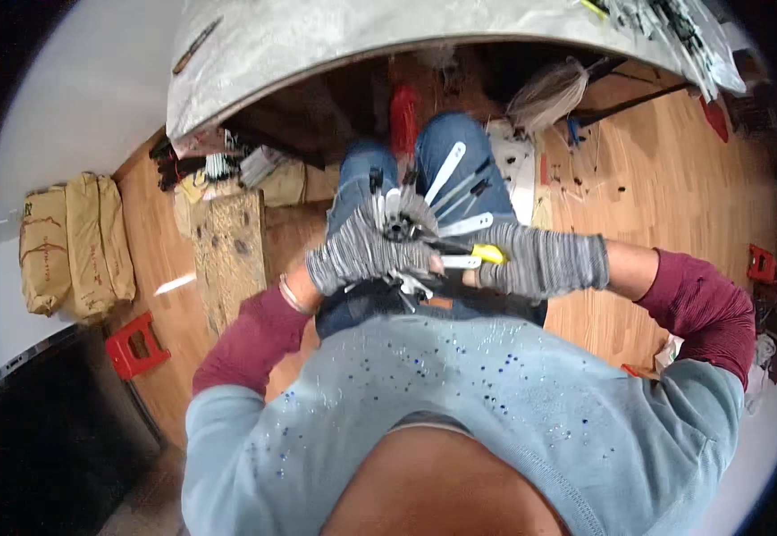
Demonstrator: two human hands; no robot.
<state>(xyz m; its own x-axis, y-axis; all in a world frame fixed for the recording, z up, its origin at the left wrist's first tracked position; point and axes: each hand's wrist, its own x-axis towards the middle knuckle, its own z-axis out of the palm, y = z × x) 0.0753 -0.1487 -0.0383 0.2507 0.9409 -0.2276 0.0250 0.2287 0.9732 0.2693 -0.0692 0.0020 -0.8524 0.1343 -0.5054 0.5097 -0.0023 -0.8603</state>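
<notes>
Both hands wear grey striped knit gloves and meet above my lap. My left hand (366, 253) is closed around a black round hub (398, 227) with rods and strips fanning out from it. White flat strips with holes near their ends, such as one white strip (446, 171), stick out away from me and to the right. Some rods carry black tips. My right hand (538, 259) is closed on a tool with a yellow handle (489, 254). A dark shaft runs from the tool toward the hub; its exact kind cannot be made out.
Ahead stands a table with a pale cover (335, 40), a bundle of rods (665, 36) at its right. A wooden bench (227, 259) and red stool (138, 346) stand left. Tan sacks (75, 246) lean by the wall. Small parts (576, 183) litter the wooden floor.
</notes>
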